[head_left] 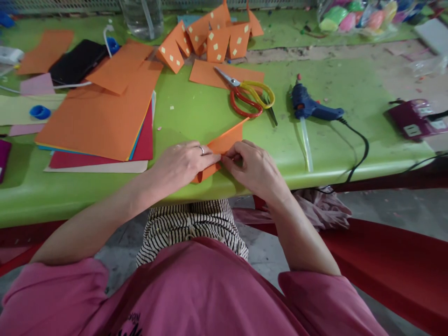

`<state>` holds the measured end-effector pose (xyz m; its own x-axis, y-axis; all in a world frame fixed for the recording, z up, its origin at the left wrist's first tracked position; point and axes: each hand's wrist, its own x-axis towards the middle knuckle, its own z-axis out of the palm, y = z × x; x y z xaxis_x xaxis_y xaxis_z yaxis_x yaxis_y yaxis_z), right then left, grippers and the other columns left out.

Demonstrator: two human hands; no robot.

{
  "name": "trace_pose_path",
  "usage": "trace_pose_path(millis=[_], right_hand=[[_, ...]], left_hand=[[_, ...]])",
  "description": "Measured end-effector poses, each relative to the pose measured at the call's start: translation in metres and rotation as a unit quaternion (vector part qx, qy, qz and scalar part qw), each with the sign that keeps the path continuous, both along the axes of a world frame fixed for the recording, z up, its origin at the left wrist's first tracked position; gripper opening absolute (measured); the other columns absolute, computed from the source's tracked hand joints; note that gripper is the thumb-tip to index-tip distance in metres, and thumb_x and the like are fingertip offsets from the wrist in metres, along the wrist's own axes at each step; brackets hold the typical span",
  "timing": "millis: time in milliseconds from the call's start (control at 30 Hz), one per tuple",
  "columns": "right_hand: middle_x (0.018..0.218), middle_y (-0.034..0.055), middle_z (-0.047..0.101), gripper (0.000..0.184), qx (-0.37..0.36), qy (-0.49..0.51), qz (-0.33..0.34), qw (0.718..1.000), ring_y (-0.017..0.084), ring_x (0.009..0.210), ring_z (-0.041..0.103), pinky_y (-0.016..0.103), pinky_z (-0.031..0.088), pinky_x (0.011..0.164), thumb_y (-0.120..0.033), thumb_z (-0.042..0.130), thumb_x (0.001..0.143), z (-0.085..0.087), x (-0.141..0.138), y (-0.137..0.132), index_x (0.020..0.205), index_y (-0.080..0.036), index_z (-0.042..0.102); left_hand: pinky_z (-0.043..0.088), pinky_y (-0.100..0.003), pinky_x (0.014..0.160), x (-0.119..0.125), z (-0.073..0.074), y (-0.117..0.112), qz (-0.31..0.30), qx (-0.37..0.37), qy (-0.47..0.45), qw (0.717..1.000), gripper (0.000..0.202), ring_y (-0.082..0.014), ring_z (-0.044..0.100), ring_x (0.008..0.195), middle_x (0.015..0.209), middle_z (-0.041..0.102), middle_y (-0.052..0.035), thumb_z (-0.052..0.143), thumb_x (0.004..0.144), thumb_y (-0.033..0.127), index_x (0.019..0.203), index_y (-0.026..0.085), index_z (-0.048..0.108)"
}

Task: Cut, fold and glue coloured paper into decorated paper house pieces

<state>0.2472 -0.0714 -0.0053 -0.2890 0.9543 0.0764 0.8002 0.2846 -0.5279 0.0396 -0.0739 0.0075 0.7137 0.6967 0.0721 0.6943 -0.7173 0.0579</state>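
A folded piece of orange paper (227, 139) lies near the table's front edge, between my two hands. My left hand (187, 161) presses on it from the left, its fingers together and a ring on one of them. From the right, my right hand (250, 163) pinches the paper's edge between thumb and forefinger. Parts of the paper are covered by my fingers. Just beyond it rest scissors (250, 95) with one red and one yellow handle, partly over another orange sheet (206, 74).
Left of my hands is a stack of coloured paper (94, 121), with a black phone (79, 60) behind. Dotted orange paper shapes (219, 39) stand at the back. To the right are a blue glue gun (311, 105) with a trailing cord and a purple box (413, 119).
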Motion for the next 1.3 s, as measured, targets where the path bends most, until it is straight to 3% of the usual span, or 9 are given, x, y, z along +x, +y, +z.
trace_pose_path(millis=[167, 233, 367, 567, 900, 1300], right_hand=[[0.081, 0.0034, 0.064, 0.009, 0.015, 0.025, 0.03, 0.999, 0.013, 0.065, 0.054, 0.029, 0.041, 0.063, -0.021, 0.06, 0.088, 0.0, 0.009, 0.001, 0.08, -0.019, 0.062], [0.085, 0.0037, 0.065, 0.006, 0.032, 0.049, 0.04, 0.997, 0.013, 0.066, 0.055, 0.029, 0.043, 0.062, -0.02, 0.06, 0.089, 0.0, 0.013, 0.0, 0.089, -0.019, 0.066], [0.096, 0.0056, 0.066, 0.018, 0.059, 0.104, 0.074, 0.99, 0.012, 0.069, 0.058, 0.027, 0.046, 0.061, -0.024, 0.059, 0.094, -0.001, 0.021, -0.005, 0.107, -0.021, 0.072], [0.092, 0.005, 0.067, 0.016, 0.079, 0.116, 0.063, 0.988, 0.013, 0.072, 0.059, 0.027, 0.047, 0.063, -0.028, 0.062, 0.095, -0.005, 0.021, -0.009, 0.1, -0.021, 0.076], [0.082, 0.0038, 0.063, 0.01, -0.029, 0.039, -0.002, 0.999, 0.014, 0.069, 0.056, 0.029, 0.041, 0.067, -0.024, 0.062, 0.085, 0.009, 0.006, -0.003, 0.081, -0.016, 0.067], [0.073, 0.0011, 0.059, 0.015, -0.101, -0.053, 0.003, 0.993, 0.012, 0.063, 0.047, 0.028, 0.033, 0.063, -0.028, 0.058, 0.087, 0.017, 0.0, 0.003, 0.075, -0.018, 0.059]], left_hand=[[0.057, -0.033, 0.083, -0.001, -0.004, -0.001, -0.027, 0.044, 0.004, 0.999, 0.038, -0.0211, 0.068, 0.097, 0.118, 0.074, -0.0087, 0.049, 0.099, 0.01, 0.132, 0.02, 0.065], [0.057, -0.033, 0.081, -0.001, -0.005, -0.001, -0.032, 0.055, 0.004, 0.998, 0.038, -0.0207, 0.068, 0.095, 0.116, 0.074, -0.0089, 0.049, 0.099, 0.01, 0.132, 0.019, 0.065], [0.056, -0.03, 0.077, -0.001, -0.005, -0.003, -0.035, 0.078, 0.01, 0.996, 0.037, -0.0192, 0.068, 0.092, 0.113, 0.075, -0.0084, 0.05, 0.099, 0.009, 0.131, 0.019, 0.066], [0.055, -0.027, 0.073, -0.002, -0.005, -0.004, -0.032, 0.096, 0.016, 0.995, 0.038, -0.0179, 0.068, 0.093, 0.116, 0.075, -0.0076, 0.051, 0.098, 0.007, 0.13, 0.019, 0.067], [0.054, -0.026, 0.073, -0.001, -0.002, -0.006, -0.035, 0.105, 0.017, 0.994, 0.036, -0.0175, 0.069, 0.093, 0.115, 0.076, -0.0049, 0.05, 0.099, 0.008, 0.128, 0.02, 0.068], [0.053, -0.029, 0.074, 0.002, -0.002, -0.006, -0.037, 0.1, 0.03, 0.994, 0.031, -0.0181, 0.068, 0.092, 0.112, 0.076, -0.0043, 0.047, 0.101, 0.012, 0.124, 0.017, 0.068]])
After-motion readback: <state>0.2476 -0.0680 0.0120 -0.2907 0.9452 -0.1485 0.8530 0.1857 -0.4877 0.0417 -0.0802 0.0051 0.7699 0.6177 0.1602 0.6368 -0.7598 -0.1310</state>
